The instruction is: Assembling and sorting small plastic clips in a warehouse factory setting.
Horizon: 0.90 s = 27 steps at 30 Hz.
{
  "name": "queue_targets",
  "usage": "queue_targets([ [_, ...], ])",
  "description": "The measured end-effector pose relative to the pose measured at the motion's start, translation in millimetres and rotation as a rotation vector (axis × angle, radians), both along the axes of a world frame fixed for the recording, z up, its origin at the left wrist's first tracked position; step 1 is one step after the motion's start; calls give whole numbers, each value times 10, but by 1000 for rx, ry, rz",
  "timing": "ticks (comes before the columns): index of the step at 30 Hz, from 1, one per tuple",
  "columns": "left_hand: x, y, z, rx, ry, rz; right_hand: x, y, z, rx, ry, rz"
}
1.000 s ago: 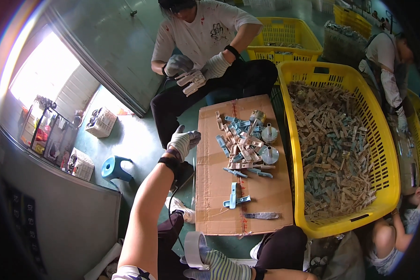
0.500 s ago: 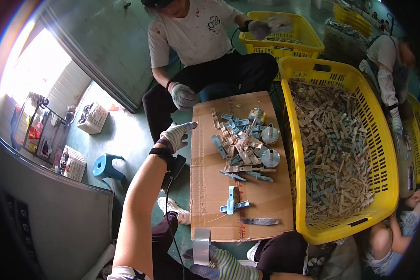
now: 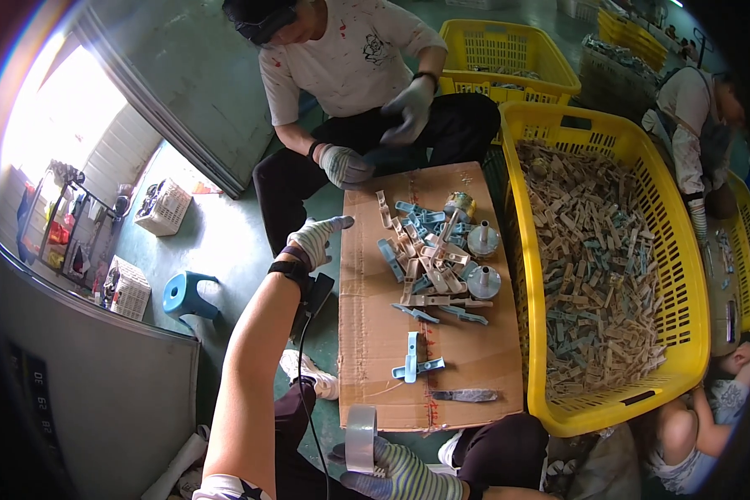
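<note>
My left hand (image 3: 318, 239), in a striped work glove with a black wrist strap, hovers at the left edge of a cardboard sheet (image 3: 467, 367), fingers spread and holding nothing. My right hand (image 3: 402, 477), gloved too, grips a roll of clear tape (image 3: 361, 438) at the sheet's near edge. On the cardboard lies a heap of blue and beige plastic clips (image 3: 425, 262), two grey round parts (image 3: 482, 282), a blue assembled piece (image 3: 412, 364) and a small knife (image 3: 467, 395).
A yellow basket (image 3: 692, 275) full of clips stands to the right of the cardboard. Opposite me a seated person's gloved hands (image 3: 375, 133) work together. More yellow baskets (image 3: 508, 50) stand behind. A blue stool (image 3: 185, 293) is at left. Another person crouches at far right.
The person opposite has brought the arm back from the far basket and now holds both gloved hands together. My own hands have barely moved.
</note>
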<state>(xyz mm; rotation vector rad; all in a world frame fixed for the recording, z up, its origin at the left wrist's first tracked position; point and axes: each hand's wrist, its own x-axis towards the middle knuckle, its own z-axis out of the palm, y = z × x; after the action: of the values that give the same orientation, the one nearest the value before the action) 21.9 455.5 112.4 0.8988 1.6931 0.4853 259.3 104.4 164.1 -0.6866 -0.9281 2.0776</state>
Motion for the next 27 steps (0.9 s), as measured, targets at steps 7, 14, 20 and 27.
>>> queue_targets([
  [7,-200,157,-244,2,64,-234,19,18,-9,-12,-12,23],
  [14,-592,92,-427,98,64,19,-85,47,140,-94,71,53],
  [20,-32,-598,468,288,368,341,-445,-351,-327,19,-74,198],
  [27,-235,-2710,171,283,-62,125,-656,-884,-936,-335,69,261],
])
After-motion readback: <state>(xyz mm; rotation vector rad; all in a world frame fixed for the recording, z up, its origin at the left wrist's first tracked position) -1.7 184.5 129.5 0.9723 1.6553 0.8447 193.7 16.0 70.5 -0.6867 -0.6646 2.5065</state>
